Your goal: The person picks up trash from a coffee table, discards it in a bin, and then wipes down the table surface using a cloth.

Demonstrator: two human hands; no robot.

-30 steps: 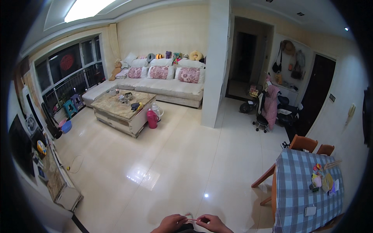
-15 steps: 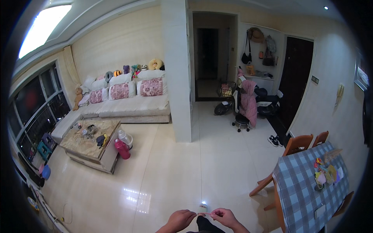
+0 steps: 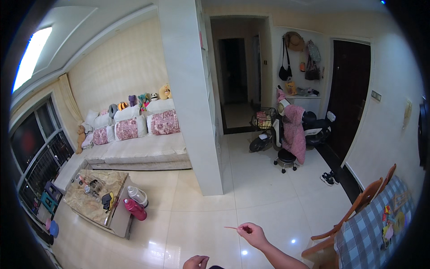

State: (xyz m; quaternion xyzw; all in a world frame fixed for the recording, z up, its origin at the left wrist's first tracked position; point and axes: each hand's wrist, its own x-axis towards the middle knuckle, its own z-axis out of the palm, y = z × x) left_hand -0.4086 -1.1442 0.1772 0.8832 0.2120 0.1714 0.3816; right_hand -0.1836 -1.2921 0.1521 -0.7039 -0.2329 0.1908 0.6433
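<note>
Pinched between the thumb and fingers of my right hand (image 3: 251,234) is a thin pinkish strip (image 3: 230,227). Its free end points left over the tiled floor; its exact kind is too small to make out. My left hand (image 3: 196,262) is low at the bottom edge, partly cut off by the frame. Its fingers are curled together and nothing shows in them. The two hands are apart, with the right one higher and farther forward.
A checked-cloth table (image 3: 365,240) and wooden chairs (image 3: 358,208) stand at right. A white pillar (image 3: 190,103) rises ahead. Left are a coffee table (image 3: 101,217), a pink thermos (image 3: 135,209) and a sofa (image 3: 143,150). A scooter (image 3: 291,125) and wheeled stool (image 3: 285,158) stand farther off.
My hands have separated: the strip, earlier stretched between them, is now only in my right hand, which has moved up. My left hand has dropped lower. The view has turned and shifted forward.
</note>
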